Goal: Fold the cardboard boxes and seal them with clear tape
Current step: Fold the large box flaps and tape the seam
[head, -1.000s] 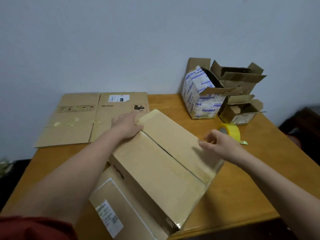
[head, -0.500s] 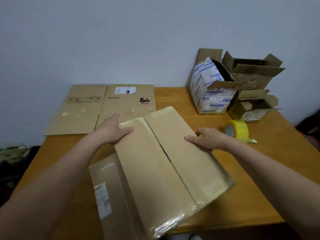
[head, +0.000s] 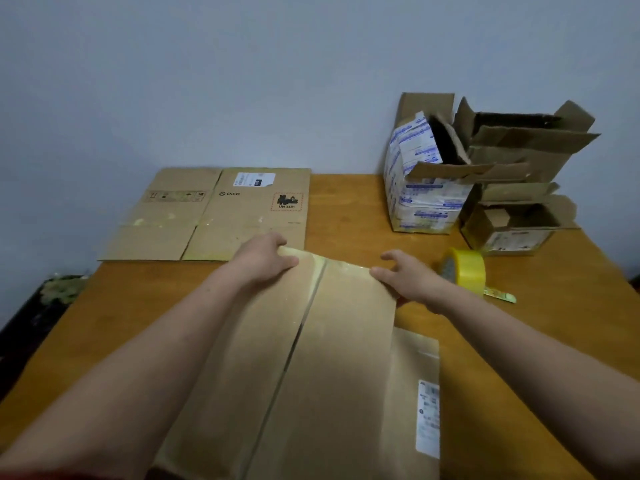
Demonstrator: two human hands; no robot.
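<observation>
At the near middle of the wooden tabletop (head: 346, 202) lies a brown cardboard box (head: 311, 375), its two top flaps meeting along a narrow centre seam, with glossy tape showing at the far edge. The left hand (head: 263, 261) grips the far left corner, fingers curled over the edge. The right hand (head: 412, 282) pinches the far right corner, thumb on the flap and the other fingers tucked beneath. The step looks like squaring the box before sealing. To do it well, the flaps should be pressed level until the seam closes evenly, one hand holding them down while the other fetches the roll of yellowish clear tape (head: 465, 271) just beside the right hand. Further out, a flattened brown cardboard sheet (head: 214, 216) lies far left, and several opened cardboard boxes (head: 519, 220) stand far right
</observation>
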